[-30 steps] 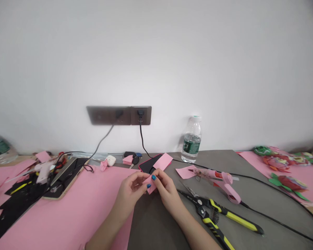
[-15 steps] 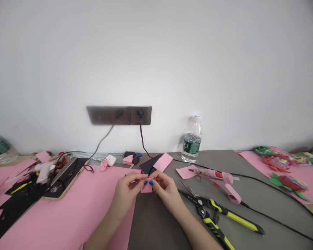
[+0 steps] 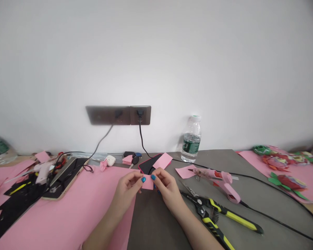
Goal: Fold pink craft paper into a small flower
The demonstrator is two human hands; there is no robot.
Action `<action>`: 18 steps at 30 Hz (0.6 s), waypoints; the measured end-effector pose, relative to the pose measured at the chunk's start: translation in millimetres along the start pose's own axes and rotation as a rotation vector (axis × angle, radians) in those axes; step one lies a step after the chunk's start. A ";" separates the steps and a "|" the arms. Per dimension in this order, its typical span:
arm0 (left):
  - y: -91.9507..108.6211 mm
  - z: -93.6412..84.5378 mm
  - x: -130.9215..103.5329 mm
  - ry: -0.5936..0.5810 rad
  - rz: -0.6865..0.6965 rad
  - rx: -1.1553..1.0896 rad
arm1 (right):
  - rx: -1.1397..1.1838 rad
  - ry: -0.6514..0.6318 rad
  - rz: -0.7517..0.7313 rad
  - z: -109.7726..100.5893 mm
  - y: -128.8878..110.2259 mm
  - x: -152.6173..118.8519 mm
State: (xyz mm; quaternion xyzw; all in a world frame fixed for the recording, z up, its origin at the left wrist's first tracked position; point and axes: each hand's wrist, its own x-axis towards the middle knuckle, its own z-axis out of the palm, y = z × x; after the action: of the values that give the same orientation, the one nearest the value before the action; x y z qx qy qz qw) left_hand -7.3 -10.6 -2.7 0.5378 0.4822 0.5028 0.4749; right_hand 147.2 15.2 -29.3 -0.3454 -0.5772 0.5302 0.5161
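A small pink paper piece (image 3: 147,182) is pinched between both hands near the middle of the table. My left hand (image 3: 127,189) grips its left side, thumb on the near face. On the other side my right hand (image 3: 165,185) holds it in the same way, with its other fingers curled behind. Just beyond the hands, a pink paper slip (image 3: 162,161) lies across a dark phone with a red edge (image 3: 147,165). A large pink sheet (image 3: 94,205) spreads under and left of my left forearm.
Right of my hands lie black-and-yellow pliers (image 3: 202,205) and a pink glue gun (image 3: 216,177) with its cord. A water bottle (image 3: 191,142) stands by the wall. Paper flowers (image 3: 289,182) sit far right; another phone (image 3: 66,178) lies left.
The fingertips have moved slightly apart and up, so more of the pink paper shows, stretched flatter between them. The things on the table have stayed put.
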 end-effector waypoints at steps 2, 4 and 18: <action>-0.4 -0.4 0.6 -0.007 0.001 -0.007 | -0.008 -0.003 -0.007 1.0 -1.2 -0.4; -0.3 -0.6 0.7 -0.017 0.007 -0.012 | -0.013 -0.001 -0.013 2.0 -1.9 -0.7; -1.3 0.3 -0.5 0.020 0.029 0.081 | -0.010 -0.030 -0.007 3.0 0.6 -1.4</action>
State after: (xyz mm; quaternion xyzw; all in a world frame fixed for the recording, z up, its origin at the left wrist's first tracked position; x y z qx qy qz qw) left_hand -7.1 -11.0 -4.0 0.5585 0.4992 0.4949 0.4404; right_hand 144.5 13.2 -29.9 -0.3380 -0.5888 0.5305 0.5076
